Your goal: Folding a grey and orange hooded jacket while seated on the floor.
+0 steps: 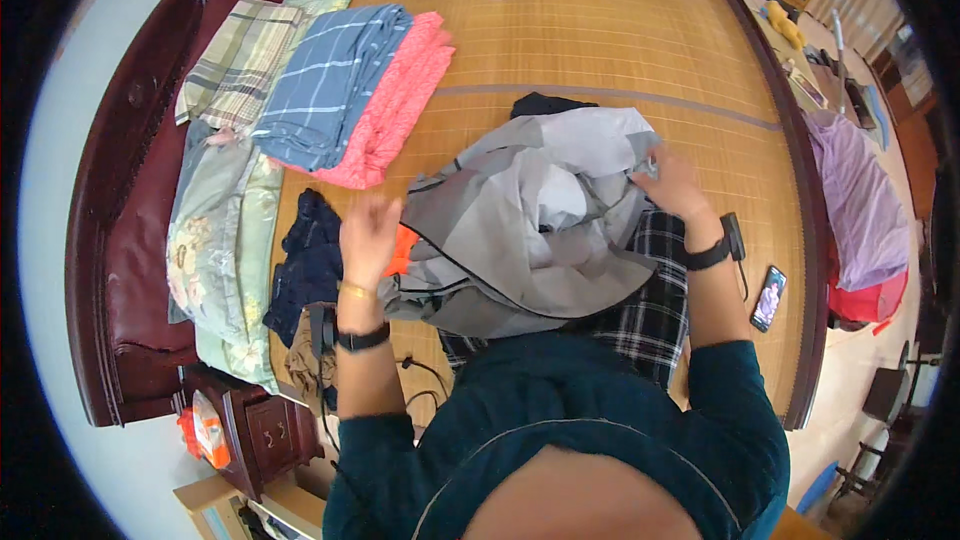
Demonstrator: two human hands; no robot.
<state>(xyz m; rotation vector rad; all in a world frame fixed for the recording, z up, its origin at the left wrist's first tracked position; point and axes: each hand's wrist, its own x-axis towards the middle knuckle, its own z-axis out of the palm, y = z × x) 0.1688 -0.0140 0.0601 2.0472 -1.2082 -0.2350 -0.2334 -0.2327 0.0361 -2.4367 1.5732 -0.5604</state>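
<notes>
A crumpled grey and white garment with black trim (525,225) lies before me, partly over a black-and-white plaid cloth (652,277). At its upper right edge is my right hand (675,184), the fingers bent at the fabric; whether they grip it is unclear. Left of the garment, my left hand (371,232) is raised and blurred, holding nothing that I can see. An orange piece (403,249) shows beside that hand. Behind the garment a black cloth (551,103) peeks out. Dark navy clothing (307,262) lies to the left of my left hand.
The bed has a woven mat (615,30). Folded blue plaid (330,82) and pink bedding (405,105) lie upper left, near floral pillows (217,240). A smartphone (769,298) rests near the bed's right edge. A brown cloth (304,352) and a cable (427,371) lie lower left.
</notes>
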